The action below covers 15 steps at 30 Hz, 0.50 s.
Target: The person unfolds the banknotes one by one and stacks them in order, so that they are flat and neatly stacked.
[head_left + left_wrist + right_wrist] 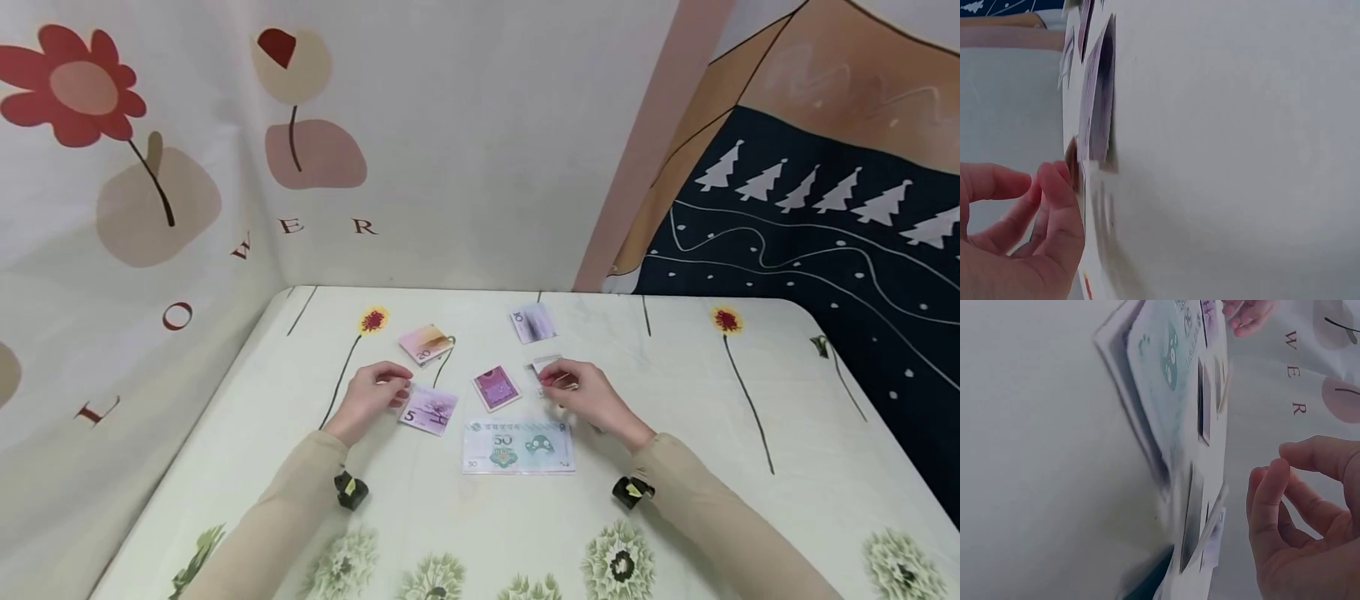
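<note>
My left hand (pixel 373 398) hovers at the left edge of a folded purple play banknote marked 5 (pixel 431 411). In the left wrist view its thumb and fingertips are bent toward each other with nothing between them. My right hand (pixel 588 392) is over a pale folded banknote (pixel 546 362), which it partly hides. The right wrist view shows this note (pixel 1194 509) standing partly unfolded on the table, apart from the loosely curled fingers (pixel 1270 494). Between the hands lies a folded magenta banknote (pixel 496 388). Nearer me is a flat green banknote marked 50 (pixel 517 458), seemingly stacked or folded.
Farther back lie an orange banknote marked 20 (pixel 426 343) and a lilac one marked 10 (pixel 533 323). A flower-printed cloth (pixel 720 517) covers the table. Printed curtains (pixel 465 150) hang behind and at the left side. Each wrist wears a small black camera.
</note>
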Motion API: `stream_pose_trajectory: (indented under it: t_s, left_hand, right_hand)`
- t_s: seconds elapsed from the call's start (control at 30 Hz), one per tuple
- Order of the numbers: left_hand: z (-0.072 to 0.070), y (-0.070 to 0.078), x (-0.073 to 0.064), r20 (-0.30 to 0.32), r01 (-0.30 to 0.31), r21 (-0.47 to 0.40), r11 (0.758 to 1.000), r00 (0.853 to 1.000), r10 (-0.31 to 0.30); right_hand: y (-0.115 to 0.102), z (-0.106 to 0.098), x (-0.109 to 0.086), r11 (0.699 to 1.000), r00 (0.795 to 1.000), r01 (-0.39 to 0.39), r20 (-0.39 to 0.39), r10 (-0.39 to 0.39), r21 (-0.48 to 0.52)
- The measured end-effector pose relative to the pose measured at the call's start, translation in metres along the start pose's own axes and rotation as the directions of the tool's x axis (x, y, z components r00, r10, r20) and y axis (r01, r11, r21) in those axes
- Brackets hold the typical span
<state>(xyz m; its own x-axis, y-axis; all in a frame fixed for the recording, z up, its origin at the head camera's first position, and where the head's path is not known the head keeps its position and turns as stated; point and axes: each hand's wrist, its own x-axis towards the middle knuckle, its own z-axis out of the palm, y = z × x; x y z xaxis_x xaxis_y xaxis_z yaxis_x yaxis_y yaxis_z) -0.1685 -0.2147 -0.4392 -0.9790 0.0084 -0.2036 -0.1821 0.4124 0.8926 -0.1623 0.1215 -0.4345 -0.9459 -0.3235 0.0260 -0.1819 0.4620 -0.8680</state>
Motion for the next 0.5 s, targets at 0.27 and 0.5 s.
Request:
stream_pose_trajectory:
  t_s: [0.27, 0.5]
  left_hand:
    - [-0.011, -0.003, 0.011, -0.097, 0.112, -0.074, 0.991, 0.988, -0.119]
    - [-0.010, -0.001, 0.017, -0.088, 0.153, -0.181, 0.971, 0.981, -0.171]
  right_hand:
    - [-0.014, 0.025, 0.025, 0.999, 0.999, 0.031, 0.026, -0.030, -0.010]
    - [-0.021, 0.059, 0.048, 0.982, 0.981, 0.145, 0.147, -0.127, -0.121]
